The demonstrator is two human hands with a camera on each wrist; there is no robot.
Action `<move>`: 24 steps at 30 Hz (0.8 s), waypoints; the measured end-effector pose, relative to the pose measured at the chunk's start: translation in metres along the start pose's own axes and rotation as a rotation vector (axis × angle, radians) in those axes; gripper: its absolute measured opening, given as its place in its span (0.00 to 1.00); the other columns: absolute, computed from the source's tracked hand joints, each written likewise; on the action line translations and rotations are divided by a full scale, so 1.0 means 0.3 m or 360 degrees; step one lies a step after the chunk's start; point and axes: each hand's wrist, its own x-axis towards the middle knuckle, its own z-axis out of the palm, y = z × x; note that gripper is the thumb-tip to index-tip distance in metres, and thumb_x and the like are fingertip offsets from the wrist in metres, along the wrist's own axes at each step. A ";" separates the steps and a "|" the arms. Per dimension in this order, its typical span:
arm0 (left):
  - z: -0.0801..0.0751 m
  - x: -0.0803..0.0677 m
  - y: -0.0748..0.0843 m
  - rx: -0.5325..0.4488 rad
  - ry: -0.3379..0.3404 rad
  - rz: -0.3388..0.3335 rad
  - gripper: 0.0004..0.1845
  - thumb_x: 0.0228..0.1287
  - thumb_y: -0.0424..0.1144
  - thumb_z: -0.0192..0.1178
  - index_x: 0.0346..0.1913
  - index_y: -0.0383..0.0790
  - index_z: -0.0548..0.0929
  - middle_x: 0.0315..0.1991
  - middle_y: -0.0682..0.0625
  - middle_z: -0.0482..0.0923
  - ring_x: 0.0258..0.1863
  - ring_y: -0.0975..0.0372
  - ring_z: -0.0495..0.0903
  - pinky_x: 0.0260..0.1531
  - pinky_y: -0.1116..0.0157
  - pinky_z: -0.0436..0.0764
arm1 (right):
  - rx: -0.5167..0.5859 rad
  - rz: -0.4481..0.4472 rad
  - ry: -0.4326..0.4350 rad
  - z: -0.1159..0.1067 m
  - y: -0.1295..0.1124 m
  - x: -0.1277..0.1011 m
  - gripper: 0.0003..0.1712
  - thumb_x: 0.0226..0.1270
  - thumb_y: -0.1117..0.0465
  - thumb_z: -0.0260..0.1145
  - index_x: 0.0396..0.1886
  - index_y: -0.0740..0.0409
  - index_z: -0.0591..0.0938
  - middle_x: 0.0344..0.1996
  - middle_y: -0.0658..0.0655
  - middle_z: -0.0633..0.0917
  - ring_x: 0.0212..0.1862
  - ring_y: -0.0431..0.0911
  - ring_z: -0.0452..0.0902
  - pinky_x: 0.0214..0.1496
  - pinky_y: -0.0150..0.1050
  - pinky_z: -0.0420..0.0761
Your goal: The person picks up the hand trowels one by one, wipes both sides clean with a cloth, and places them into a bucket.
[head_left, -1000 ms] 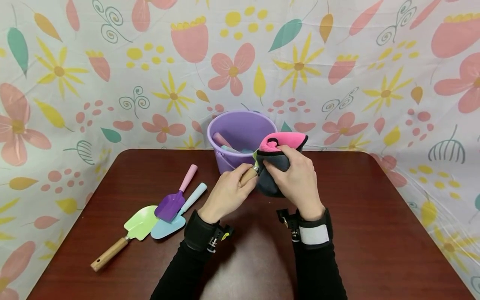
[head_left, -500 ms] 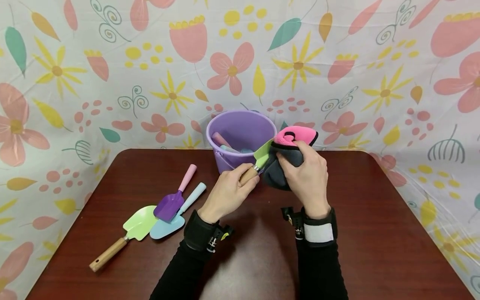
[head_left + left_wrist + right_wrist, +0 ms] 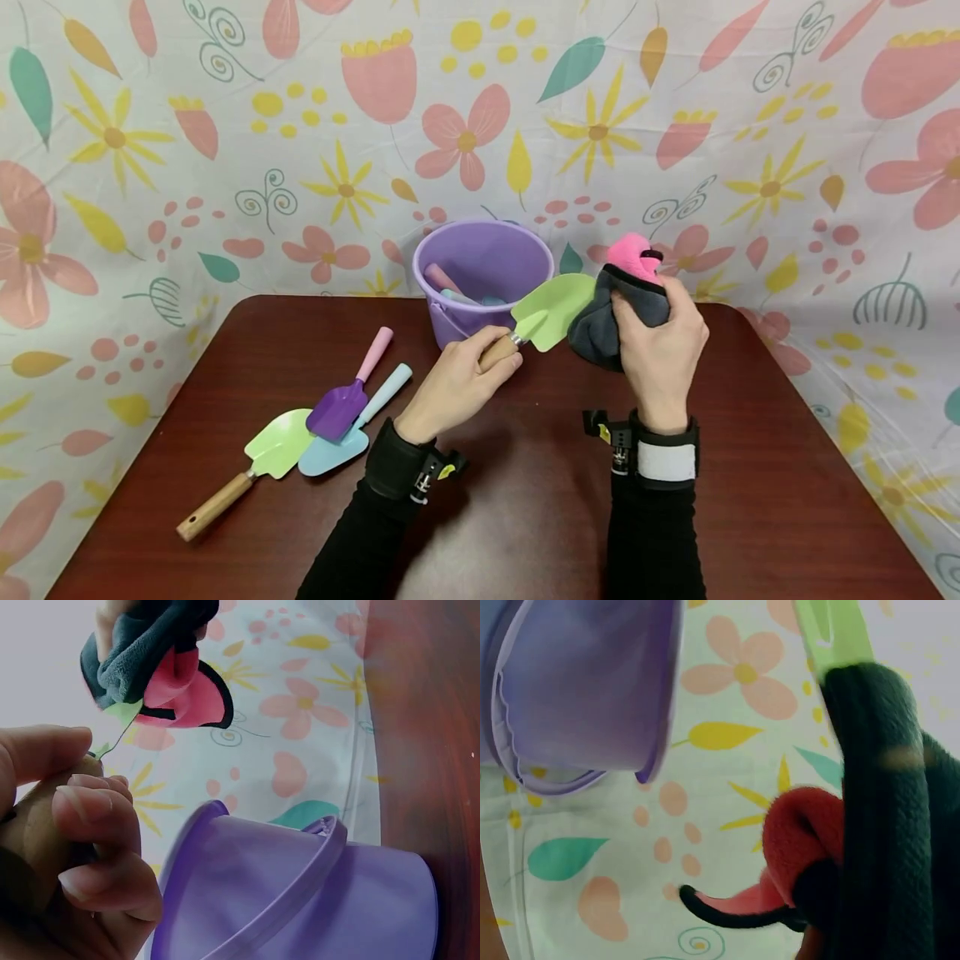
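Observation:
My left hand (image 3: 453, 379) grips the wooden handle of a green garden trowel (image 3: 551, 310), whose blade points up and to the right above the table. In my right hand (image 3: 662, 358) is a bunched cloth (image 3: 600, 329), dark grey on one side and pink on the other with black edging. The cloth sits at the blade's tip; the left wrist view shows the cloth (image 3: 161, 671) overlapping the end of the blade. Behind the trowel stands a purple bucket (image 3: 483, 250) with a pink handle and some light blue pieces inside.
On the left of the brown table (image 3: 525, 500) lie a second green trowel (image 3: 279, 446) with a wooden handle, a purple shovel (image 3: 341, 412) with a pink handle, and a light blue trowel (image 3: 333, 454). The shovel overlaps the blue trowel. A flowered sheet (image 3: 300, 142) hangs behind.
My right hand and the cloth have moved right along the trowel's blade, from near its handle to its tip, uncovering the green blade. My left hand has stayed nearly still.

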 end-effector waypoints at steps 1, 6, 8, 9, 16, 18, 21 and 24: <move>-0.001 0.000 0.001 -0.0017 0.0000 -0.0006 0.16 0.71 0.48 0.58 0.56 0.48 0.78 0.29 0.56 0.75 0.28 0.65 0.74 0.33 0.65 0.75 | 0.0004 0.0006 0.0038 0.001 0.001 0.002 0.17 0.59 0.55 0.72 0.45 0.59 0.85 0.38 0.58 0.86 0.38 0.48 0.77 0.40 0.39 0.69; -0.008 -0.006 0.003 -0.0090 -0.0008 -0.0030 0.16 0.71 0.50 0.57 0.57 0.48 0.77 0.27 0.55 0.74 0.26 0.65 0.73 0.29 0.64 0.73 | 0.0005 0.0035 0.0187 0.012 0.010 -0.003 0.18 0.58 0.57 0.72 0.46 0.61 0.85 0.41 0.60 0.84 0.42 0.52 0.78 0.44 0.44 0.69; -0.011 -0.008 0.004 -0.0112 -0.0010 -0.0040 0.17 0.72 0.52 0.56 0.57 0.49 0.77 0.27 0.55 0.74 0.25 0.65 0.72 0.28 0.65 0.73 | 0.0032 0.0034 0.0237 0.020 0.013 -0.010 0.18 0.57 0.58 0.73 0.46 0.61 0.85 0.40 0.60 0.84 0.42 0.52 0.78 0.44 0.43 0.69; -0.011 -0.009 0.004 -0.0131 -0.0012 -0.0042 0.17 0.72 0.53 0.55 0.57 0.49 0.77 0.26 0.54 0.73 0.25 0.64 0.72 0.27 0.65 0.73 | 0.0051 0.0028 0.0263 0.025 0.013 -0.013 0.18 0.56 0.59 0.73 0.46 0.61 0.85 0.40 0.60 0.84 0.42 0.51 0.77 0.44 0.42 0.69; -0.022 -0.006 0.038 -0.0510 -0.0130 -0.0049 0.17 0.74 0.50 0.53 0.57 0.45 0.75 0.18 0.48 0.70 0.14 0.58 0.69 0.17 0.63 0.69 | 0.0406 0.0089 0.0350 0.027 -0.060 -0.006 0.18 0.52 0.66 0.76 0.44 0.63 0.86 0.37 0.54 0.83 0.40 0.42 0.75 0.43 0.33 0.70; -0.017 -0.004 0.040 -0.0539 -0.0168 -0.0017 0.14 0.75 0.49 0.52 0.54 0.46 0.75 0.18 0.48 0.69 0.13 0.58 0.68 0.18 0.64 0.69 | 0.0704 0.0153 0.0239 0.024 -0.082 -0.007 0.18 0.52 0.68 0.76 0.45 0.65 0.84 0.39 0.59 0.83 0.40 0.45 0.77 0.43 0.34 0.73; -0.004 0.000 0.041 -0.0543 -0.0225 0.0021 0.10 0.77 0.46 0.50 0.51 0.46 0.75 0.17 0.48 0.66 0.13 0.58 0.67 0.18 0.64 0.67 | 0.1230 0.0279 0.0025 0.034 -0.081 -0.011 0.19 0.56 0.70 0.74 0.48 0.68 0.81 0.44 0.66 0.81 0.42 0.52 0.79 0.44 0.38 0.78; 0.013 0.003 0.025 -0.0491 -0.0277 0.0070 0.09 0.77 0.46 0.49 0.49 0.47 0.75 0.18 0.51 0.65 0.15 0.60 0.66 0.20 0.66 0.66 | 0.1661 0.0390 -0.0194 0.048 -0.073 -0.022 0.21 0.64 0.69 0.68 0.56 0.70 0.76 0.47 0.68 0.79 0.42 0.54 0.79 0.44 0.41 0.81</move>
